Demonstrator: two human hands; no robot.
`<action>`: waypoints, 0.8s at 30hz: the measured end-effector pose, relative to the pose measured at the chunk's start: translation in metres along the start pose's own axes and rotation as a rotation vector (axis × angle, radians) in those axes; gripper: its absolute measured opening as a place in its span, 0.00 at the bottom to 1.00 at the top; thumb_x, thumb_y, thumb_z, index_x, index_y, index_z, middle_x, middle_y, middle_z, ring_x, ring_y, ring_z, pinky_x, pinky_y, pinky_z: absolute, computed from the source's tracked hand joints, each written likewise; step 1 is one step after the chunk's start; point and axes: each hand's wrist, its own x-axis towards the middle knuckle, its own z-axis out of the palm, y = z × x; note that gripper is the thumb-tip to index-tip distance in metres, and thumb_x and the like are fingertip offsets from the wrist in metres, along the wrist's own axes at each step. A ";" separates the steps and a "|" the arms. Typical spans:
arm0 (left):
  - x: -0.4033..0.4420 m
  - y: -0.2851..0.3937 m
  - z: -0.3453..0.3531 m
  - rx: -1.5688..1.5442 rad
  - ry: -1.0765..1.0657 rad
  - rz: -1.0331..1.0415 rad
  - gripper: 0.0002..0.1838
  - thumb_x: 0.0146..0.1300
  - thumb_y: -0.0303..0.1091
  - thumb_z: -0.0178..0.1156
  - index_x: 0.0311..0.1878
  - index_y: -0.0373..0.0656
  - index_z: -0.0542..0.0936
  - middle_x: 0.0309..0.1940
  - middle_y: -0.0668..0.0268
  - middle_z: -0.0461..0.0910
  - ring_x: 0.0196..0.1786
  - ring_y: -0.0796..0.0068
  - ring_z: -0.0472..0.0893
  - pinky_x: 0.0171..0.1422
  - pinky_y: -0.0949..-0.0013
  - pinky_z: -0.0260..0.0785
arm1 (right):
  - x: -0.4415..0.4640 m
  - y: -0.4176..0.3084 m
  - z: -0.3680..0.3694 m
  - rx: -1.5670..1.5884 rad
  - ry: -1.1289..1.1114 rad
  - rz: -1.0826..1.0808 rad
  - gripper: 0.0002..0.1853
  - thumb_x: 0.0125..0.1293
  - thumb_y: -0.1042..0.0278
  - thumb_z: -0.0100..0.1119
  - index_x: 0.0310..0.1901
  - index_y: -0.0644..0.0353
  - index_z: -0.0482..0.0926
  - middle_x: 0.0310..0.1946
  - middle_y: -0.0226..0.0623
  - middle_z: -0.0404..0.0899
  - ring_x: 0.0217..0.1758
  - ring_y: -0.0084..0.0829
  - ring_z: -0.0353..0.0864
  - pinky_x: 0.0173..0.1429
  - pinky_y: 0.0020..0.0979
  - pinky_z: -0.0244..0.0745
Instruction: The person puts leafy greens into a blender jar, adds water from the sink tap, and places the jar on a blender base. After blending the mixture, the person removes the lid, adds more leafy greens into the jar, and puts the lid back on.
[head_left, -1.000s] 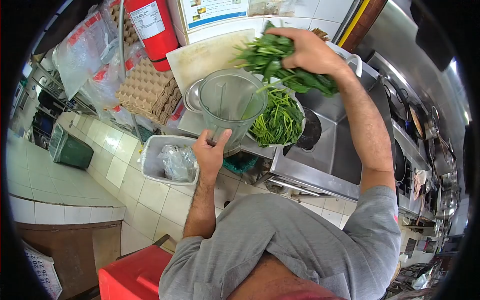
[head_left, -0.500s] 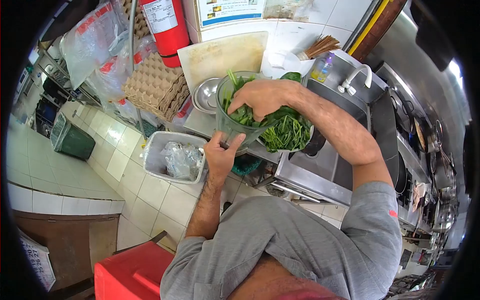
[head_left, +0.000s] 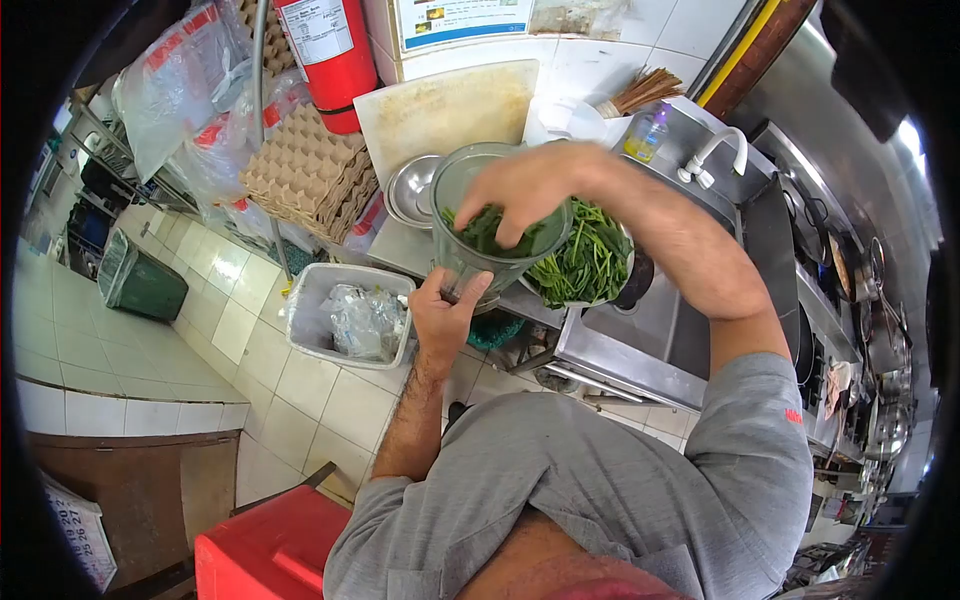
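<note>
The left hand [head_left: 447,315] is curled against the near side of the jug [head_left: 460,258], thumb and fingers set around its lower wall; the fingertips are partly hidden. The right hand [head_left: 525,190] reaches over the rim, fingers bent down and parted, at the greens [head_left: 490,232] inside. It is blurred, so I cannot tell whether it pinches any leaf.

The jug stands mouth up, a little above the centre of the frame, with a steel bowl [head_left: 410,190] to its left in the frame and more greens, the loose pile [head_left: 585,265], just to its right, beside the sink [head_left: 650,330].

The leaves look light, soft and probably slippery if wet; they should bruise under a hard squeeze and spring up when loosely packed. A loose fistful around the stems, or flat fingers pressing down, would suit them. The jug looks stiff, smooth and heavier, and could crack if knocked or tip under an off-centre push. It is best held low around the body, palm against the wall, with fingers clear of the rim.
</note>
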 end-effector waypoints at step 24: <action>-0.015 -0.015 -0.012 -0.113 0.224 -0.008 0.15 0.51 0.32 0.70 0.22 0.41 0.71 0.18 0.79 0.69 0.23 0.88 0.62 0.26 0.81 0.55 | -0.083 0.096 0.107 0.497 1.014 0.682 0.22 0.52 0.59 0.64 0.47 0.62 0.78 0.41 0.45 0.81 0.46 0.31 0.80 0.53 0.30 0.73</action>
